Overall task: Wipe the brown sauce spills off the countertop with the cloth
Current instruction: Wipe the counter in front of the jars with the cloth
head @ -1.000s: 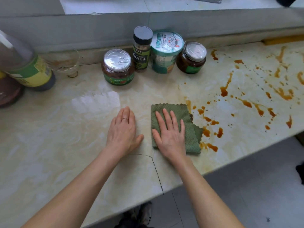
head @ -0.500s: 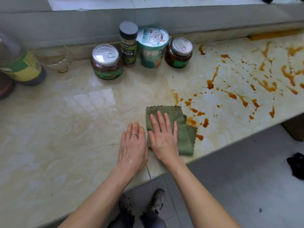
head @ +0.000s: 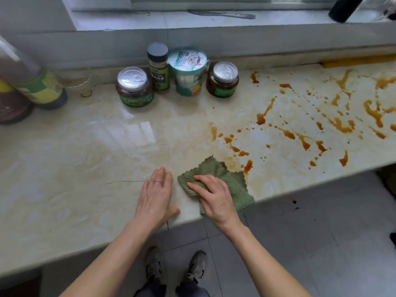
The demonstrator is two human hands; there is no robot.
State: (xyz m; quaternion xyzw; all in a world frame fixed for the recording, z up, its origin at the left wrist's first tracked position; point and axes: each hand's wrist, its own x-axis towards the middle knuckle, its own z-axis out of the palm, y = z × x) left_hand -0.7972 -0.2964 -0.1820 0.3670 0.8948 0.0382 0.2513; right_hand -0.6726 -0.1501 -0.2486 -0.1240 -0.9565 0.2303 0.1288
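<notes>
The cloth (head: 234,185) has slid back toward you since the earlier frame. Its near corner now hangs off the countertop's (head: 85,168) front edge, and it's bunched, not flat. Your right hand (head: 214,199) has turned too, fingers now pointing up-left across the cloth.

Right hand: it sits on the cloth's left half, fingers (head: 198,185) pressed together, slightly bent, pushing down on the fabric. The fingertips stop just short of the cloth's left edge, and fabric shows past the hand on the far and right sides. Thumb is hidden, so can't tell whether it tucks under the cloth.

Left hand (head: 156,196): just left of the cloth, not touching it. It lies flat on the stone, fingers together, thumb out toward the cloth.

Sauce spills (head: 262,117): the nearest blob sits just beyond the cloth's far-right corner. The rest scatter well to the right of the cloth.

Two jars (head: 134,87), a spice bottle (head: 158,67) and a tub (head: 188,72) stand in a row well beyond the cloth.
</notes>
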